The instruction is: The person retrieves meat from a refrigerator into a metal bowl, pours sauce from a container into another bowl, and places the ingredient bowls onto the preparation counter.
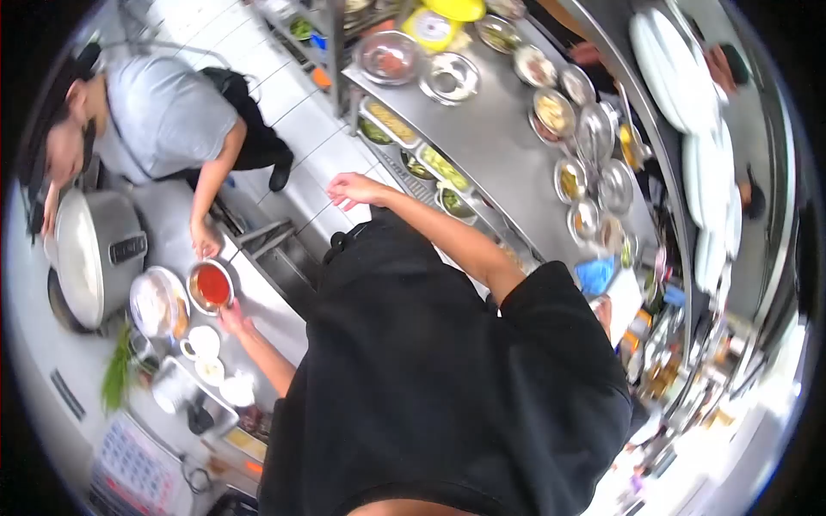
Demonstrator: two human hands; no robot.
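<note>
My left hand point(234, 320) grips the near rim of a metal bowl point(194, 297) with red sauce point(212, 284) in it. A co-worker's hand point(205, 241) is at the opposite rim of the same bowl. Right beside it stands a clear bowl point(155, 297) under what looks like plastic wrap. White cups point(203, 342) are close to my left wrist. My right hand point(354, 189) hangs in the air in front of my body, fingers apart, holding nothing.
A co-worker in a grey shirt point(163, 112) leans over the left counter by a big cooker pot point(101, 249). To the right runs a steel counter point(482, 146) with several ingredient bowls point(552, 113) and trays below. White floor tiles point(297, 120) lie between.
</note>
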